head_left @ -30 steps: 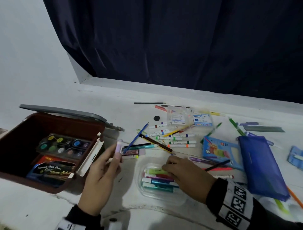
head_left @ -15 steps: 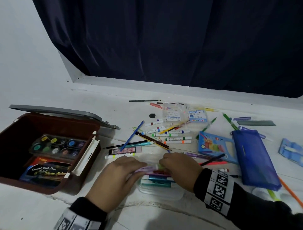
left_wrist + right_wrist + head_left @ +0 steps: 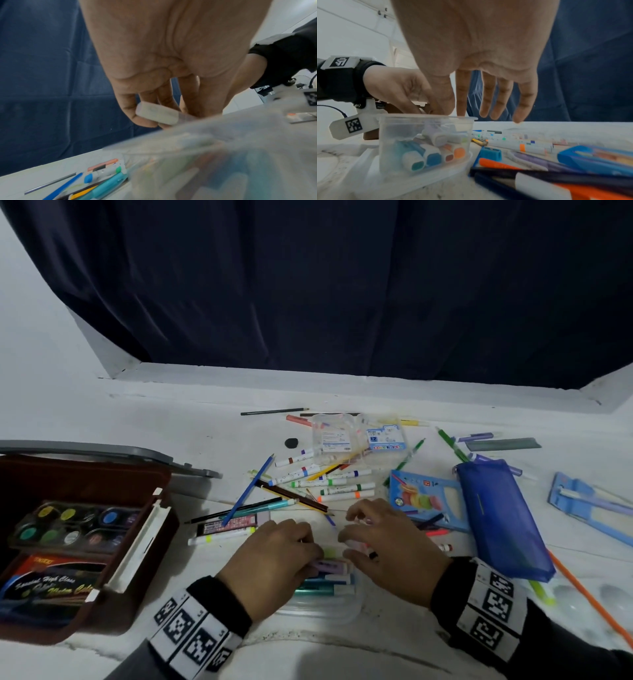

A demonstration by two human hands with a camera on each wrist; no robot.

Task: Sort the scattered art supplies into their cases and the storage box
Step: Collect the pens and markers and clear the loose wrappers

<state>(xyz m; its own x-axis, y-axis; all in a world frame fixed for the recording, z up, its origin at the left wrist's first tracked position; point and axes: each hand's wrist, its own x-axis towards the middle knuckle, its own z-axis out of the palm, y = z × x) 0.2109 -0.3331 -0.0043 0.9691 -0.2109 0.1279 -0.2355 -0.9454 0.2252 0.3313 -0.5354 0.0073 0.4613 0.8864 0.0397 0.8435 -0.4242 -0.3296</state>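
A brown storage box is seen open at the left of the white table, with a watercolour palette inside. A clear plastic case near the front edge is filled with lying highlighters, their teal, blue, brown and orange ends showing. A lilac highlighter is pinched in the curled fingers of the left hand directly above this case. The right hand is held over the case's right side, fingers straight and spread, nothing gripped. Loose markers, pencils and a blue mesh pouch are scattered behind and to the right.
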